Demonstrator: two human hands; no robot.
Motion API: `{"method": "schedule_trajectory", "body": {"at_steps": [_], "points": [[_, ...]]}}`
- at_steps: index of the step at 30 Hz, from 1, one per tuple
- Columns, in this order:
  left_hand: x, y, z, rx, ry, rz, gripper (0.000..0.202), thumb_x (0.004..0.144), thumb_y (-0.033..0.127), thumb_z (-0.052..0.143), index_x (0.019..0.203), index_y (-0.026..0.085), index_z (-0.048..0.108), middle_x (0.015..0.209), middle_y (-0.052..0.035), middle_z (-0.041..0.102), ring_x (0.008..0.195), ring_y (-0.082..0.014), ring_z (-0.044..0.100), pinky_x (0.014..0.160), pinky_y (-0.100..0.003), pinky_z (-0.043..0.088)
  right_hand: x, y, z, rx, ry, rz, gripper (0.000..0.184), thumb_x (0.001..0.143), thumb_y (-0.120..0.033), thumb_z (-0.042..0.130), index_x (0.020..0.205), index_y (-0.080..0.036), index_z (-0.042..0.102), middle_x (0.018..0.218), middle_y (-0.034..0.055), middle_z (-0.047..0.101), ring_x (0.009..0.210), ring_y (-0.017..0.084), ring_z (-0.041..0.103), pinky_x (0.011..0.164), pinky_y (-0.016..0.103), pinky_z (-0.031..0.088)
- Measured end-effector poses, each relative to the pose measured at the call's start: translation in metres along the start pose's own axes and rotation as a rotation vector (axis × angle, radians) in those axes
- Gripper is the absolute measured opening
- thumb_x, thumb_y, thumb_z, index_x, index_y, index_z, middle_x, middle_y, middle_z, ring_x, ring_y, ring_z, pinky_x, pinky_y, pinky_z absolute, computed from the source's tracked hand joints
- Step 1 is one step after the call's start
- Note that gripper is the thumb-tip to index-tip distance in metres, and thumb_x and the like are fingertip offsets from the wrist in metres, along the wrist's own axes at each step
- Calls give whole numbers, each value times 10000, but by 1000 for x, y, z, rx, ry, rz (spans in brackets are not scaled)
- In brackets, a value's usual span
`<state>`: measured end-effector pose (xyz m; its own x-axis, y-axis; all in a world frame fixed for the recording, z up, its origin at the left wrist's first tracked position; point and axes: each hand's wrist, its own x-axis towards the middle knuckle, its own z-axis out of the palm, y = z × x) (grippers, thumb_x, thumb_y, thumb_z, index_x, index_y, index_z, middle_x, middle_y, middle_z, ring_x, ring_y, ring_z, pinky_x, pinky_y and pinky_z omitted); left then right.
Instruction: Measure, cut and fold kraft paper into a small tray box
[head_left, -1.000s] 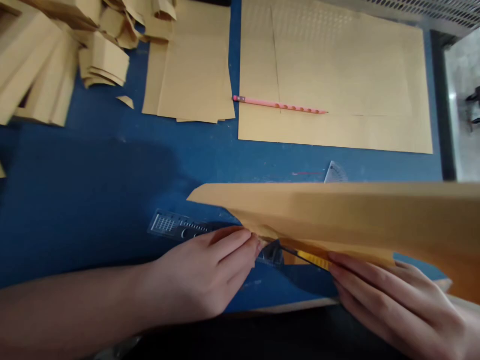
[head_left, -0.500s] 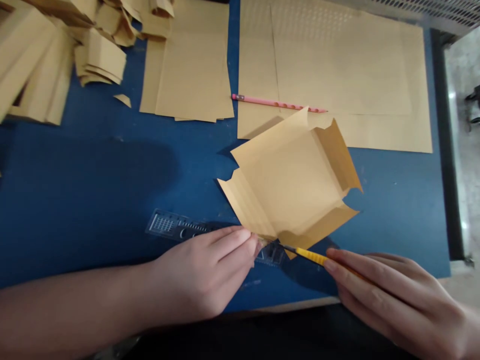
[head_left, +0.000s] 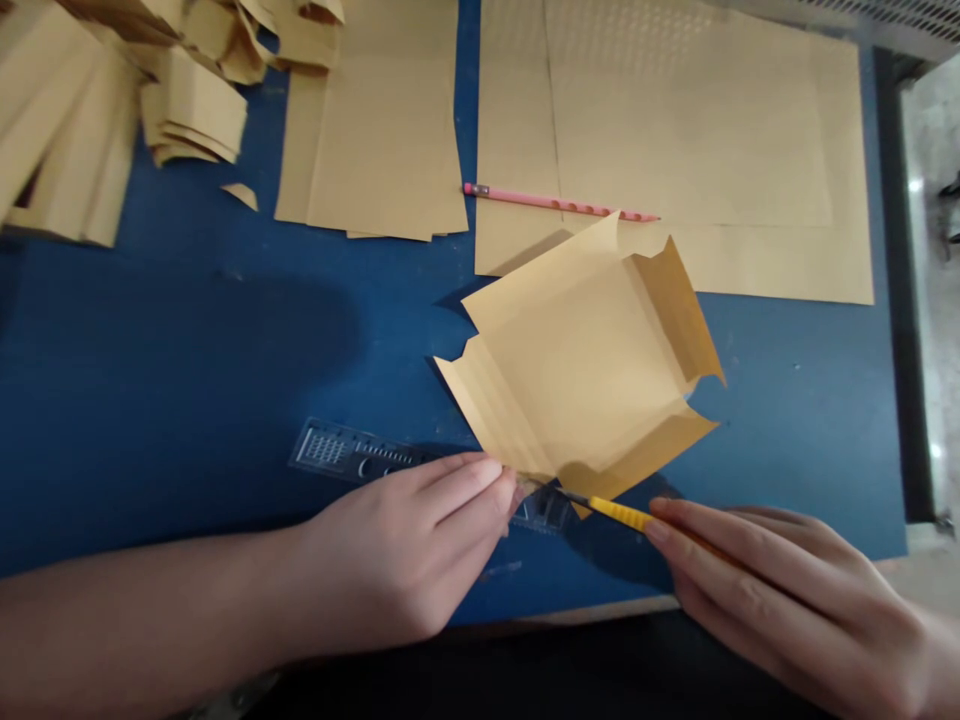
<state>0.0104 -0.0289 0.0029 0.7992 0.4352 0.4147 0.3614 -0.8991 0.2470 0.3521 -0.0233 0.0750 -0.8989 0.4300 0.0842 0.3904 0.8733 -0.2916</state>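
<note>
A creased sheet of tan paper (head_left: 577, 360), its edges folded up and several corners notched, is held over the blue table. My left hand (head_left: 427, 540) pinches its near corner between thumb and fingers. In my right hand (head_left: 795, 590) is a yellow-handled craft knife (head_left: 619, 513), its thin dark blade against that same corner, close to my left fingertips. Beneath the paper and my left hand lies a clear plastic ruler (head_left: 337, 450), partly covered.
A pink pencil (head_left: 555, 200) rests across large tan sheets (head_left: 690, 130) at the back right. Stacked paper (head_left: 390, 130) lies at back centre. Folded paper pieces (head_left: 60, 130) and a small scrap (head_left: 241, 194) are at the left. The blue table (head_left: 187, 380) ends near my body.
The view has shifted very slightly. The knife blade has moved a little left at the paper's corner; both hands keep their holds.
</note>
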Motion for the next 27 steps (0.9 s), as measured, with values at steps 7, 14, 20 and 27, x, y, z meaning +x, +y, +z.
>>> {"method": "schedule_trajectory", "body": {"at_steps": [7, 14, 20, 27], "points": [[1, -1, -2, 24, -16, 5, 221, 933, 91, 714, 1116, -29, 746, 1114, -200, 787, 1015, -314, 761, 923, -437, 675, -6, 1, 5, -3, -8, -10, 420, 975, -42, 571, 1381, -53, 678, 1416, 181, 690, 1232, 279, 722, 875, 349, 698], [2, -1, -3, -15, -34, -3, 209, 919, 78, 708, 1097, -20, 755, 1113, -197, 789, 980, -306, 755, 923, -446, 675, -11, -3, 9, 25, 7, 19, 462, 955, -13, 525, 1386, -71, 679, 1415, 186, 685, 1192, 301, 725, 862, 387, 690], [3, -3, -4, -25, -35, -10, 188, 935, 77, 687, 1085, -7, 761, 1108, -191, 788, 994, -292, 746, 930, -436, 668, -10, -2, 11, 24, -9, -37, 471, 969, -38, 460, 1401, -23, 646, 1397, 239, 684, 1105, 306, 742, 762, 393, 666], [2, -2, -3, -30, -42, -6, 201, 934, 83, 691, 1097, -13, 758, 1121, -197, 781, 1004, -291, 741, 933, -438, 664, 1, 6, 2, 40, -71, -76, 505, 991, -100, 416, 1451, -34, 614, 1412, 206, 686, 1057, 270, 751, 769, 358, 664]]}}
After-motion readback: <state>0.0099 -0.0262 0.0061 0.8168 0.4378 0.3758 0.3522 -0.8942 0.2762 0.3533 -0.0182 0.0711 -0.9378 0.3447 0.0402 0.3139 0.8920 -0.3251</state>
